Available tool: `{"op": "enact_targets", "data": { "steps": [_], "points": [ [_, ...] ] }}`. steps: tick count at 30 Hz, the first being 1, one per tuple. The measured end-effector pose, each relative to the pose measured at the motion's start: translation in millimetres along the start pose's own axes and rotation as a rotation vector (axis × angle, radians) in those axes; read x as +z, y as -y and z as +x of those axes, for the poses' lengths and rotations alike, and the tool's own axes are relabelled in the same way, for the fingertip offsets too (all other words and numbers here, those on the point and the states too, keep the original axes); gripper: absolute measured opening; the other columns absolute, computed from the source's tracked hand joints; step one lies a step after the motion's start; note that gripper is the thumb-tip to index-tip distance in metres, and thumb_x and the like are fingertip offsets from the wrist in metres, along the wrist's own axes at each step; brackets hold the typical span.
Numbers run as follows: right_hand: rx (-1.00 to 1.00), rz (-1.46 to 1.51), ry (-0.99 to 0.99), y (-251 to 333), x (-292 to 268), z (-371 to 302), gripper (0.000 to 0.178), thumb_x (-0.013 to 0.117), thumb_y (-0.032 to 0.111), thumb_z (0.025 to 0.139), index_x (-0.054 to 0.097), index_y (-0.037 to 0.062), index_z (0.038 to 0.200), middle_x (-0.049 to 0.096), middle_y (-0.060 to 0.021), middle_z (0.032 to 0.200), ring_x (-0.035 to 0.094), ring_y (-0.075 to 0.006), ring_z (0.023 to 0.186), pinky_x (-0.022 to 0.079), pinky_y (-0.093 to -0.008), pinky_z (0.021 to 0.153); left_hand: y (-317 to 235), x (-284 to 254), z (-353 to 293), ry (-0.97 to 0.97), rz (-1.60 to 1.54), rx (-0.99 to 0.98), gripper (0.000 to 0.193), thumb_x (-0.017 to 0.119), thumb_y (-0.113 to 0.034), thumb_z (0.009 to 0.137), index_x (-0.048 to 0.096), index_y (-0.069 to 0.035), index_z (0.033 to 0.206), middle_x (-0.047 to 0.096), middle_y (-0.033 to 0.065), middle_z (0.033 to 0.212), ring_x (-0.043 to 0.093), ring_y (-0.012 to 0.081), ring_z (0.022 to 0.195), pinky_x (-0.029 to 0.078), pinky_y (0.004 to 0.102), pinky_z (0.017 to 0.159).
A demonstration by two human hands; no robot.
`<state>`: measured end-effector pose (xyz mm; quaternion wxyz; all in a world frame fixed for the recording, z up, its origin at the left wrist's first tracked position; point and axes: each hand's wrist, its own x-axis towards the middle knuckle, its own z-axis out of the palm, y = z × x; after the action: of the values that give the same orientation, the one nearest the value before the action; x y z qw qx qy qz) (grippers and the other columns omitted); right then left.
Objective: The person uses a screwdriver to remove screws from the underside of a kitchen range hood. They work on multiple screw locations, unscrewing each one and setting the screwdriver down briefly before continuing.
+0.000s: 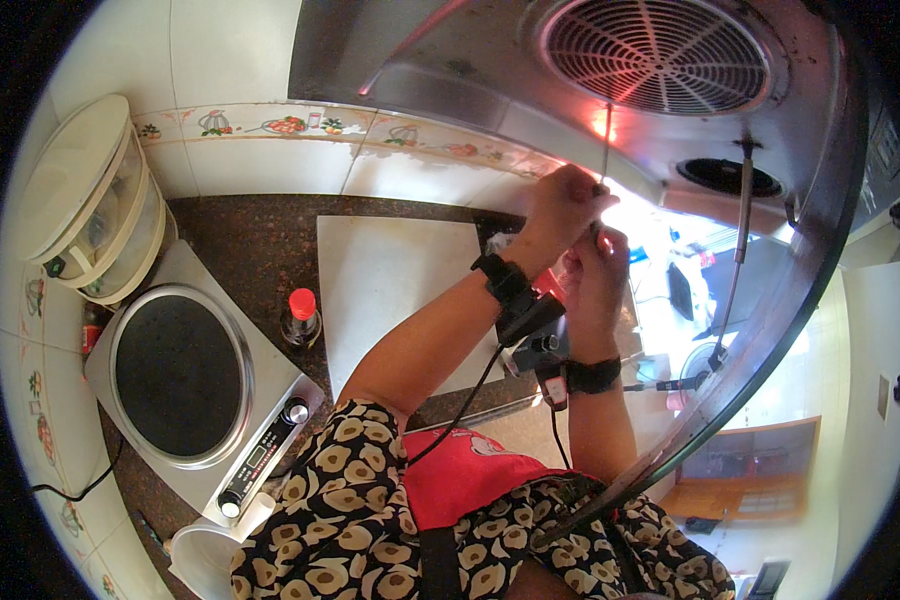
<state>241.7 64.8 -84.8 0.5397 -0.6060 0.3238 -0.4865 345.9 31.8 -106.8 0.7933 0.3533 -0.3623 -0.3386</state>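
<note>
Both my hands are raised under a metal range hood [450, 85]. A thin rod or cable [607, 150] hangs from the hood beside its round vent grille [658, 60]. My left hand [562, 208] is closed, its fingertips pinching the lower end of this rod, where a small dark part shows. Just below it, my right hand [598, 275] is closed too, with its fingertips around a small dark piece that I cannot make out. Strong glare from the window washes out detail at the fingers. Devices with black straps and cables sit on both wrists.
A second rod [746, 190] hangs at the right, near a dark round opening [728, 177]. The hood's curved edge [770, 370] passes close to my right arm. On the counter [240, 250] stand an electric hotplate [180, 372], a red-capped bottle [301, 318] and a tiered container [95, 210].
</note>
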Motion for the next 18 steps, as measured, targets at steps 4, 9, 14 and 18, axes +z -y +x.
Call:
{"op": "enact_targets", "data": {
  "steps": [4, 9, 14, 18],
  "points": [
    [0.153, 0.22, -0.054, 3, 8, -6, 0.018, 0.064, 0.02, 0.094, 0.056, 0.0051, 0.097, 0.059, -0.0031, 0.082, 0.052, -0.0095, 0.065, 0.044, -0.0217, 0.057, -1, -1, 1, 0.036, -0.158, -0.115, 0.015, 0.069, -0.014, 0.087, 0.065, 0.001, 0.087, 0.067, 0.0075, 0.077, 0.06, 0.0118, 0.068, 0.05, 0.027, 0.063],
    [0.163, 0.206, 0.071, 9, 2, -7, 0.02, 0.066, 0.021, 0.093, 0.057, 0.0045, 0.1, 0.061, -0.0031, 0.084, 0.052, -0.0097, 0.066, 0.044, -0.0219, 0.059, 3, -3, 0, 0.101, -0.388, -0.092, 0.023, 0.065, -0.02, 0.09, 0.067, 0.002, 0.09, 0.068, 0.0074, 0.076, 0.058, 0.0126, 0.063, 0.048, 0.0282, 0.059],
    [-0.107, -0.153, -0.082, 3, -1, -6, 0.014, 0.062, 0.017, 0.094, 0.056, 0.0083, 0.104, 0.061, -0.0005, 0.082, 0.052, -0.0074, 0.06, 0.041, -0.0203, 0.05, 2, 0, 5, 0.105, 0.123, 0.014, 0.025, 0.067, -0.021, 0.089, 0.066, 0.004, 0.091, 0.068, 0.0061, 0.074, 0.057, 0.0129, 0.059, 0.048, 0.0286, 0.057],
    [-0.011, 0.074, 0.01, 4, 2, -7, 0.024, 0.062, 0.028, 0.095, 0.057, 0.0055, 0.103, 0.06, -0.0033, 0.085, 0.053, -0.01, 0.069, 0.044, -0.0227, 0.061, -10, 1, 0, 0.069, -0.115, -0.091, 0.023, 0.068, -0.017, 0.089, 0.063, 0.004, 0.095, 0.068, 0.0089, 0.076, 0.062, 0.0133, 0.063, 0.051, 0.0274, 0.059]
  ]
}}
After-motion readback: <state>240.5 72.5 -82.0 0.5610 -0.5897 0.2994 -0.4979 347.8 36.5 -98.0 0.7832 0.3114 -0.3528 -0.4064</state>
